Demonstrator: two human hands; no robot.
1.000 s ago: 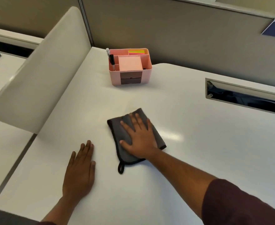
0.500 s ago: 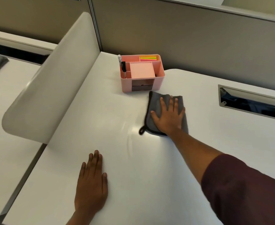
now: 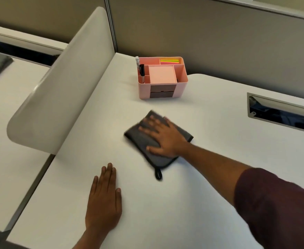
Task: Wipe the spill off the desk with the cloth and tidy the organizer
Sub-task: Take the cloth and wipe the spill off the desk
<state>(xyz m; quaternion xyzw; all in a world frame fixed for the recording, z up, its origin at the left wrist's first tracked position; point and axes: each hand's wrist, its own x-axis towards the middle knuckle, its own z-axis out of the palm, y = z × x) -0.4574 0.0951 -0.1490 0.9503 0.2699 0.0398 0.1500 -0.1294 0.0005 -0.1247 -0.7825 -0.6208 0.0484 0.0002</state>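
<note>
Left hand lies flat, fingers together, on the surface, holding nothing. At one o'clock, the right hand presses spread fingers on the cloth. Organizer sits at twelve, apart.

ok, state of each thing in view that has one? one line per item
cloth: folded, flat on the desk, motion-blurred
right hand: open, palm pressed on the cloth
left hand: open, flat on the bare desk, holding nothing
organizer: upright, both front drawers shut
marker: upright in the organizer's left slot
sticky notes: in the back compartment
</note>
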